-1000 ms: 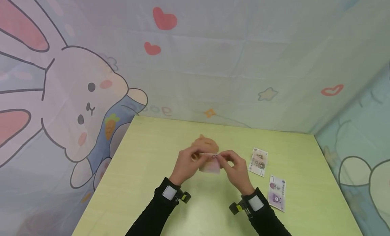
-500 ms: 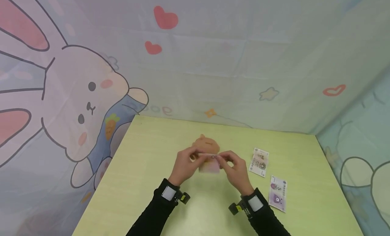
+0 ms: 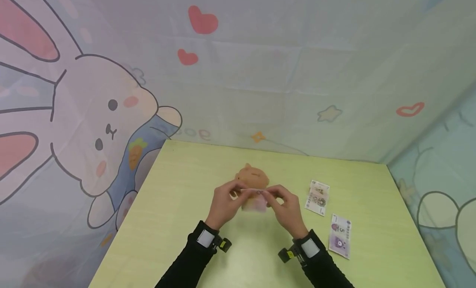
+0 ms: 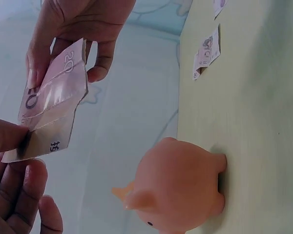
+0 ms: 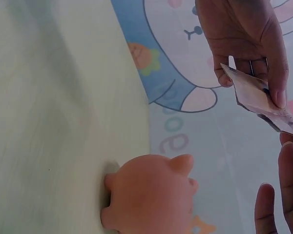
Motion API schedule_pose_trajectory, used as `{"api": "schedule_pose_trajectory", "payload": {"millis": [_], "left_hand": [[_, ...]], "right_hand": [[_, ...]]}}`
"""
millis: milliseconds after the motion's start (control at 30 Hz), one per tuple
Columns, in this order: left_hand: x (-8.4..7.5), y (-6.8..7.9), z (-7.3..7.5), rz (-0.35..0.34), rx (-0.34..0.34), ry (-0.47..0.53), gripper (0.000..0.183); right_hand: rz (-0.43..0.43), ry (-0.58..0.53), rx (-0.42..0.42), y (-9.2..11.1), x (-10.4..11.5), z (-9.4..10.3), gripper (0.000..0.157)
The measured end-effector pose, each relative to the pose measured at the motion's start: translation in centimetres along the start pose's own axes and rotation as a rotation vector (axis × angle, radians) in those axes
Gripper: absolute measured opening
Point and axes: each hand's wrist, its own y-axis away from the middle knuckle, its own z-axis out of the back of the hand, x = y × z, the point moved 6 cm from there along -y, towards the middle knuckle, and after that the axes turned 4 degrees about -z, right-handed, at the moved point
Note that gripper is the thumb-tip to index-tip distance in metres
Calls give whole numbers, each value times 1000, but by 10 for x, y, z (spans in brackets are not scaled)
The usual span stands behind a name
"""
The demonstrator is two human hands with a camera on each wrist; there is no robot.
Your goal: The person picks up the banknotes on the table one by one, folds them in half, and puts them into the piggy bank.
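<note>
A pinkish banknote (image 4: 58,100) with fold lines across it is held up between both hands, in front of a piggy bank (image 3: 253,175). My left hand (image 3: 225,202) pinches its left end between thumb and fingers. At the other end, the thumb and fingers of my right hand (image 3: 286,206) pinch the note. Printed 20 figures show on it in the left wrist view. The orange-pink piggy bank stands on its feet on the table, a slot visible on its back; both wrist views show it below the raised note, apart from the hands.
To the right on the pale yellow-green table (image 3: 178,189) lie a brownish banknote (image 3: 317,198) and, closer to me, a purple banknote (image 3: 340,236) marked 5. A printed cloth backdrop (image 3: 260,73) with a rabbit and hearts rises behind the table's far edge.
Both hands keep their pinch on the banknote and have shifted very slightly left relative to the piggy bank. The head view has drifted a little. The notes on the table stay put.
</note>
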Motion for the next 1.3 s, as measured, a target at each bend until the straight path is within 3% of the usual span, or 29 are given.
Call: {"api": "schedule_pose_trajectory", "payload": {"millis": [367,633,733,1133,1300], "left_hand": [[10,13,-1,64,-31,16,15],[14,22,-4,84,-25,18,14],[16,25,-6,86,-31,27,13],[22,45,-13,102,-40,23,19],[20,50,-14,100,-82,22,15]], "right_hand": [[-28,35,-14,2,-4,1,8],[-15,22,-8,3,29,4,9],[-27,23,-7,4,32,4,8],[-58,-12,-29,4,28,6,9],[-89,-16,-18,6,26,5,11]]}}
